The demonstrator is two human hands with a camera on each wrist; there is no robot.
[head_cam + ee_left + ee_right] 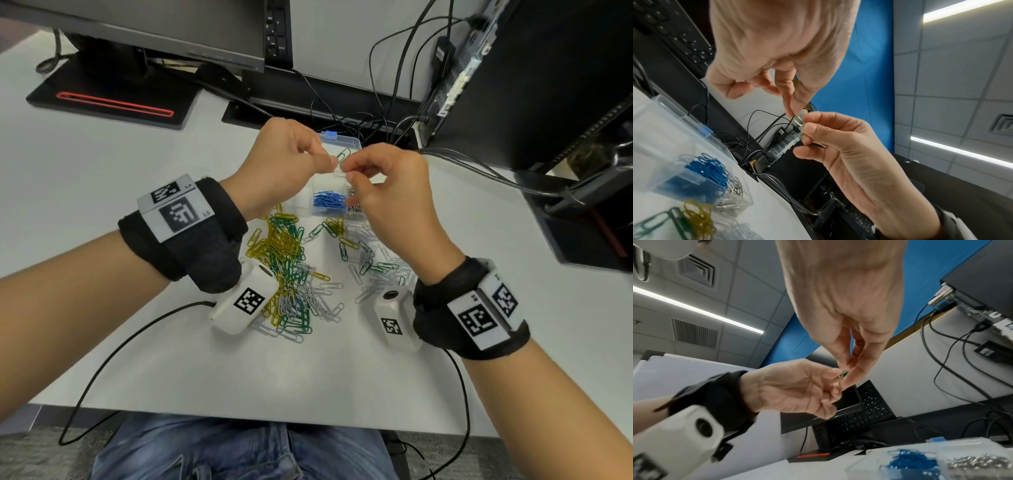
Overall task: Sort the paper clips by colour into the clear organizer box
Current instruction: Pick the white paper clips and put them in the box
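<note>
Both hands are raised over the clear organizer box (356,143). My left hand (329,165) pinches a green paper clip (343,156) that sticks up to the right. My right hand (348,175) pinches a white paper clip (339,173) that seems hooked to the green one. The left wrist view shows left fingertips (794,112) and right fingertips (807,128) meeting on the white clip (799,121). A bit of the green clip (845,373) shows in the right wrist view. One compartment holds blue clips (329,202), the one to its right silver clips (354,207).
A loose pile of yellow, green and white clips (291,274) lies on the white table (137,164) between my wrists. Behind the box run cables (376,123), a monitor stand (113,99) and a keyboard. A black computer case (548,85) stands at the right.
</note>
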